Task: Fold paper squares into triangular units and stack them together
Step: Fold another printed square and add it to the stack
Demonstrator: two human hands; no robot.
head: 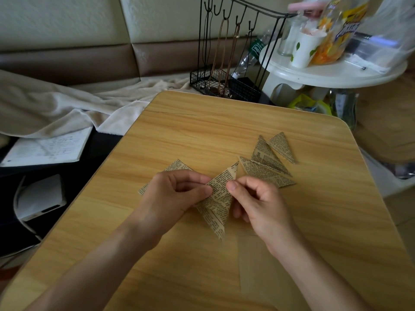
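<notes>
Wood-grain table (pixel 224 122) — smooth, faint sheen, pale edge band. Matt, aged-tan newsprint paper for the folded triangle (pixel 216 203) pinched between left hand (pixel 173 194) and right hand (pixel 258 198), likewise the loose triangles (pixel 269 162). Thin black metal wire on the rack (pixel 226 84). Glossy white plastic side table (pixel 325 72), crinkly clear plastic bag (pixel 386 32), soft plush cloth (pixel 56 104) — cream, matt.

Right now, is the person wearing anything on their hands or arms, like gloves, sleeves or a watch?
No. Both the left hand and the right hand are bare, with no gloves, rings or watch showing. The forearms are bare too, as far as the picture reaches, so no sleeve is visible. The fingernails look short and plain.
</notes>
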